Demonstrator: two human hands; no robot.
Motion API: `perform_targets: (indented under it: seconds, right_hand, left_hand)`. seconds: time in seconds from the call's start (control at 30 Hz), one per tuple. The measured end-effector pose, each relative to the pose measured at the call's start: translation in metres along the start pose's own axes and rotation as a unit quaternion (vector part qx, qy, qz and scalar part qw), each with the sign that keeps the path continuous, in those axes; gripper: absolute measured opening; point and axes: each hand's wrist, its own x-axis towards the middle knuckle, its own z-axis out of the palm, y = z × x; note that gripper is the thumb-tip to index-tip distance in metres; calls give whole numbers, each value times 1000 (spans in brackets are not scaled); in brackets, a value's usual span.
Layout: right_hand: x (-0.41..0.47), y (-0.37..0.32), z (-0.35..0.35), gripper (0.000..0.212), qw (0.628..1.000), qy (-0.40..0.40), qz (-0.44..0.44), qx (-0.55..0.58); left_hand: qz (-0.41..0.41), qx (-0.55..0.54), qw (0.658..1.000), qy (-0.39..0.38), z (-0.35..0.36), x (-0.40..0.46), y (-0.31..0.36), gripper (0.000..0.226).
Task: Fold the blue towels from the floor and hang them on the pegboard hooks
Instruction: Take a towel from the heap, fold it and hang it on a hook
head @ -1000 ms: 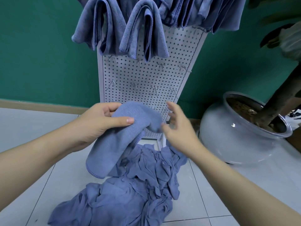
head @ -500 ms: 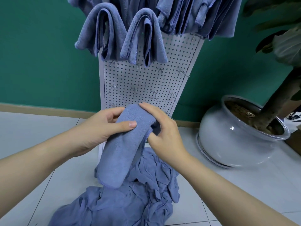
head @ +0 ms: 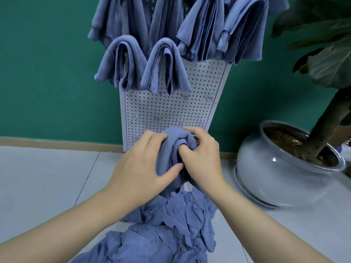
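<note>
The hanging towels (head: 205,31) are cut by the top edge; the floor pile (head: 161,234) by the bottom edge.

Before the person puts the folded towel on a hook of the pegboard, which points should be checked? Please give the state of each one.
1. Left hand grips the folded towel: ok, thumb lies across its front.
2. Right hand holds the fold: ok, fingers curl over the top, thumb is tucked into the loop.
3. Free hooks near the towel: ok, bare hooks stand just above it on the pegboard.
4. Hook already inside the fold: cannot tell, the hands hide it.
5. Towel clear of the floor pile: cannot tell, its lower end hangs close to the pile.
6. Hung towels out of the way: ok, they hang higher up.
</note>
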Motion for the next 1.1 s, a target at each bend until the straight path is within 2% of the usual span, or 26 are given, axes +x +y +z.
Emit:
perform_targets:
  seconds: [0.2, 0.27, 0.63, 0.77, 0.87, 0.97, 1.1]
  right_hand:
    - [13, -10, -13, 31, 999, 17, -6, 31]
    - [20, -13, -21, 30, 999, 21, -13, 44]
    - [67, -40, -68, 20, 991, 96, -30, 88]
    - [94, -49, -79, 22, 992, 93, -59, 66]
    - [120, -58, -83, 26, 992, 71, -101, 31]
    - [145, -68, -81, 26, 988, 48, -147, 8]
    - [177, -80, -79, 30, 980, 14, -197, 12]
  left_hand:
    - [-50, -3, 998, 46, 7, 25, 13, 39]
    - [-53, 2, 996, 66, 9, 41, 20, 39]
    - [33, 74, 995, 57, 6, 135, 61, 37]
    - [43, 31, 996, 65, 0, 160, 57, 33]
    - [-1, -22, 995, 94, 0, 177, 52, 11]
    - [-41, -83, 987, 130, 3, 192, 51, 18]
    - [-54, -136, 972, 185, 0, 211, 54, 26]
